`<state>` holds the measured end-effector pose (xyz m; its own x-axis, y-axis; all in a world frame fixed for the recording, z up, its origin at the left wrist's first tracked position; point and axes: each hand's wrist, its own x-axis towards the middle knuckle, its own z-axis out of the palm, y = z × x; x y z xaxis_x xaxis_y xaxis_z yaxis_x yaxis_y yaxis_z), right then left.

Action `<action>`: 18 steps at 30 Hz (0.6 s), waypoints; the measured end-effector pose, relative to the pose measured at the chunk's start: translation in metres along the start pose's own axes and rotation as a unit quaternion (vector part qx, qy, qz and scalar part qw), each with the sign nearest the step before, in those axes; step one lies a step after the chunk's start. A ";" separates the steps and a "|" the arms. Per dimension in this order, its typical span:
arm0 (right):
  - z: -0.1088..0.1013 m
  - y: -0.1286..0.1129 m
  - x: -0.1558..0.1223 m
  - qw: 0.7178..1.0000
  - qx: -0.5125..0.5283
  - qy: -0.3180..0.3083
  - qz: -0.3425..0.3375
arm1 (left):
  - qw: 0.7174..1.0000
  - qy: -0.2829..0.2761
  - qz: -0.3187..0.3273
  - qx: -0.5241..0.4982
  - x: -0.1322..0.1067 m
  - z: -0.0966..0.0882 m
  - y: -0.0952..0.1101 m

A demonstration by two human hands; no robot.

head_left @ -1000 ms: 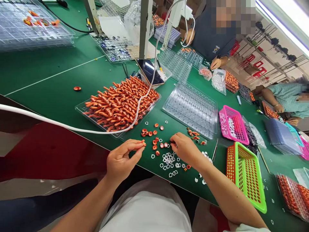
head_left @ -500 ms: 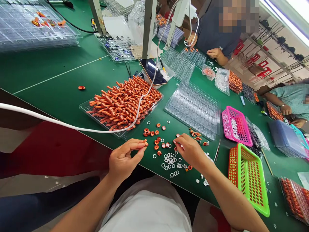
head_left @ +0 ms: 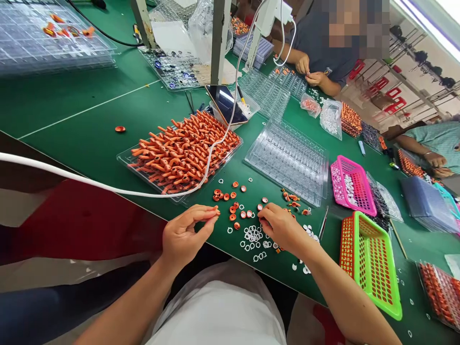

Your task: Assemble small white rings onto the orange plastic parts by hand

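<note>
My left hand (head_left: 187,235) hovers over the table's near edge, thumb and fingertips pinched on a small orange cap (head_left: 217,211) that they mostly hide. My right hand (head_left: 282,227) is low over the scattered parts with its fingertips closed together; what they hold, if anything, is hidden. Round orange cups (head_left: 233,217) lie between the hands, some with white inside. Below them spreads a loose pile of white rings (head_left: 253,235). White discs (head_left: 309,232) and several small orange stemmed pieces (head_left: 293,199) lie beside my right hand.
A clear tray heaped with orange stemmed earbud-like shells (head_left: 187,153) stands ahead, crossed by a white cable (head_left: 143,194). Clear empty-celled trays (head_left: 287,160), tweezers (head_left: 324,223), a pink basket (head_left: 352,187) and a green basket (head_left: 377,268) are rightward. A co-worker's hands (head_left: 309,72) work across the table.
My right hand's fingertips have dipped slightly toward the cups on the table. My left hand keeps its pinch in place. The co-worker's hands across the table have come together.
</note>
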<state>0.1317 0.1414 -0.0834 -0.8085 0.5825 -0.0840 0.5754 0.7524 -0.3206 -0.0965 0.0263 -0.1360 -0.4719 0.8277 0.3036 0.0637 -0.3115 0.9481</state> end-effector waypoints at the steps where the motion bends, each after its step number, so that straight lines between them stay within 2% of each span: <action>1: 0.001 0.000 0.000 1.000 -0.007 0.000 0.002 | 1.000 0.001 -0.002 0.000 0.000 0.000 0.000; 9: -0.004 -0.003 -0.010 0.999 -0.003 0.041 -0.033 | 1.000 0.008 -0.011 0.007 -0.001 0.000 0.000; 14: -0.015 0.012 -0.029 0.993 0.012 0.117 0.022 | 1.000 0.002 -0.017 0.001 -0.002 -0.001 0.000; 18: -0.010 0.019 -0.042 0.995 -0.056 0.081 0.007 | 1.000 -0.004 -0.019 -0.006 -0.002 -0.001 -0.001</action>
<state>0.1773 0.1341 -0.0769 -0.7754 0.6277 0.0686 0.6032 0.7685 -0.2134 -0.0969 0.0244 -0.1374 -0.4662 0.8429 0.2689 0.0354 -0.2859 0.9576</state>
